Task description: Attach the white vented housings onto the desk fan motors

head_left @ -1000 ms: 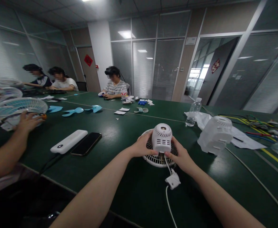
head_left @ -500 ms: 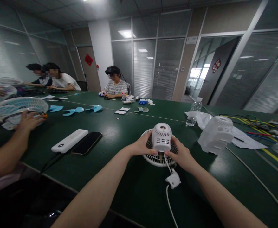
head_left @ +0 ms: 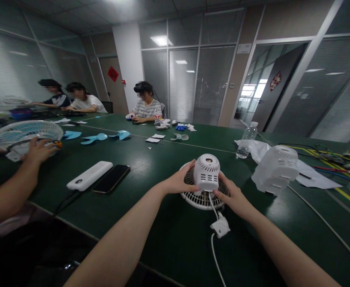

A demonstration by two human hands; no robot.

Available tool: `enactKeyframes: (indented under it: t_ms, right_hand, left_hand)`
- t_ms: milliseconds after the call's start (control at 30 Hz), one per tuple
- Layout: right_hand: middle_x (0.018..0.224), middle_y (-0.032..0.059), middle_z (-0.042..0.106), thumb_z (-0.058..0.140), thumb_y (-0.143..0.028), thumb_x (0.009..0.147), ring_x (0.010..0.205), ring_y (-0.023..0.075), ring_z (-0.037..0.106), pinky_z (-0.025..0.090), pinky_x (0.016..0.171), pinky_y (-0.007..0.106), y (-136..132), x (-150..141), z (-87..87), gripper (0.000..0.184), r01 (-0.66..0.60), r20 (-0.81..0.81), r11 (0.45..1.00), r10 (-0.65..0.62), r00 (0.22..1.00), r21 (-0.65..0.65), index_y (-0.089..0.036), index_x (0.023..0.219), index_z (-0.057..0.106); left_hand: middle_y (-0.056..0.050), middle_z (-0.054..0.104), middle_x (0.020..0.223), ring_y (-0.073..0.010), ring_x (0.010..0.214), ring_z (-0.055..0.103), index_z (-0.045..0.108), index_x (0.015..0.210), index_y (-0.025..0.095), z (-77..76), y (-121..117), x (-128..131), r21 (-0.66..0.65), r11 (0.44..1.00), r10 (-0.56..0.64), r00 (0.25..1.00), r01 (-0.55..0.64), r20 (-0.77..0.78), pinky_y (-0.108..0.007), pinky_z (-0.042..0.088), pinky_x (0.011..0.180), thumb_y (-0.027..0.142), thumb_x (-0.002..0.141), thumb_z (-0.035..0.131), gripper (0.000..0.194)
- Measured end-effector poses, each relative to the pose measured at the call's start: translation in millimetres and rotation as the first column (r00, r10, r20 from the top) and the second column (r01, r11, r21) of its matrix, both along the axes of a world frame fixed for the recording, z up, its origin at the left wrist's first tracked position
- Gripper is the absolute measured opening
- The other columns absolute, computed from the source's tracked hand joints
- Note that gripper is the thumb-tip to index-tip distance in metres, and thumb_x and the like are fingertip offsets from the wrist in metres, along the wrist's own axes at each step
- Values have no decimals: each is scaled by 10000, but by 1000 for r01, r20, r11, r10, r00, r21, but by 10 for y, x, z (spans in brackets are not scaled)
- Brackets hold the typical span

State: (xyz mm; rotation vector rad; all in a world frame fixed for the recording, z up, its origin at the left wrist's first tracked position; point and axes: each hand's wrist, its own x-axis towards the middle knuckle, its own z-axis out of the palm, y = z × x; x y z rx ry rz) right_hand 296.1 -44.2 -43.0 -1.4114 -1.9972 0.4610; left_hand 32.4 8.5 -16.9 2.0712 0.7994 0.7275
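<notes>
A white fan motor housing (head_left: 206, 172) with vent slots stands in front of me on a round white fan grille (head_left: 200, 204). My left hand (head_left: 181, 181) holds the housing from its left side, thumb low on the near face and fingers behind it. Around the right side my right hand (head_left: 234, 198) is closed in the same way, its thumb at the lower edge. A white cord (head_left: 213, 205) runs from the housing down to a small white part (head_left: 220, 226), whose kind I cannot make out. My far fingers are partly hidden by the housing.
To the right stand another white plastic housing (head_left: 275, 170) and a water bottle (head_left: 246, 140). Tangled cables (head_left: 332, 159) lie beyond. On the left are a phone (head_left: 111, 178), a white power bank (head_left: 89, 175) and blue fan blades (head_left: 93, 138). A co-worker's hand (head_left: 40, 150) rests on a larger fan grille (head_left: 28, 129).
The view has shifted slightly. The housing leans a little more to the right, and more of my left fingers shows beside it. Both hands keep their hold.
</notes>
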Motion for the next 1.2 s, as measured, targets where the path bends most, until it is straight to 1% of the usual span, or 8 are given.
enactKeyframes:
  t_ms: [100, 233, 467, 600, 733, 867, 1033, 1200]
  right_hand:
    - [1374, 79, 498, 555, -462, 826, 1247, 319, 466, 340, 1032, 560, 4, -11, 4, 712, 8, 6, 1000, -8, 1000, 27, -321, 1457, 256]
    - [1399, 71, 477, 540, -436, 842, 1252, 329, 460, 342, 1018, 591, 2, -56, 13, 696, 43, 58, 998, -46, 997, 41, -326, 1461, 242]
    - [1431, 67, 456, 532, -491, 841, 1291, 338, 422, 359, 1028, 557, 20, -22, 2, 702, 31, 147, 999, -37, 988, 43, -309, 1463, 262]
    - [1428, 86, 458, 520, -514, 842, 1303, 341, 408, 356, 1027, 565, 13, 22, 10, 724, 8, 216, 1000, -14, 976, 28, -281, 1471, 247]
    - [1433, 88, 451, 535, -474, 842, 1306, 334, 407, 360, 1023, 557, -3, 4, 15, 716, 19, 265, 999, -28, 964, 36, -281, 1469, 249]
    - [1418, 82, 470, 539, -481, 843, 1292, 332, 423, 377, 1006, 550, -16, -38, 15, 714, 50, 257, 996, -68, 964, 78, -293, 1468, 249]
    - [1405, 99, 480, 538, -530, 833, 1293, 334, 415, 381, 997, 547, -35, -37, 30, 741, 28, 265, 997, -45, 963, 70, -263, 1466, 261]
    - [1332, 112, 551, 565, -508, 826, 1243, 323, 466, 392, 993, 525, -29, -64, 33, 673, 49, 207, 994, -68, 976, 93, -223, 1408, 386]
  left_hand:
    - [-84, 310, 1505, -327, 1371, 311, 195, 1468, 305, 26, 2, -16, 32, 999, 24, 1000, -24, -2, -554, 246, 1128, 402, 637, 774, 1017]
    - [-83, 380, 1466, -321, 1333, 375, 207, 1462, 314, 9, 19, -23, 41, 998, 40, 999, -40, 0, -557, 293, 1101, 367, 637, 776, 1004]
    - [-103, 381, 1458, -332, 1312, 400, 204, 1461, 309, -16, 36, -32, 22, 999, 24, 1000, -23, -18, -571, 326, 1072, 366, 662, 757, 974]
    - [-117, 363, 1470, -330, 1331, 373, 195, 1466, 272, 18, 21, -50, 44, 999, -15, 999, 18, -49, -549, 286, 1105, 405, 648, 765, 1005]
    - [-126, 363, 1469, -322, 1327, 377, 212, 1459, 239, 43, -1, -47, 76, 997, -6, 997, 12, -73, -507, 302, 1107, 443, 634, 772, 1018]
    - [-116, 389, 1451, -313, 1306, 404, 228, 1450, 245, 42, -11, -33, 73, 997, 29, 997, -23, -73, -493, 335, 1086, 451, 637, 768, 997]
    - [-122, 377, 1456, -315, 1309, 399, 210, 1452, 248, 28, -18, -17, 71, 997, 31, 998, -27, -54, -502, 330, 1086, 442, 630, 774, 1016]
    - [-130, 373, 1459, -317, 1315, 393, 207, 1454, 240, -2, -24, 20, 95, 995, 41, 998, -36, -43, -504, 314, 1094, 425, 626, 776, 1022]
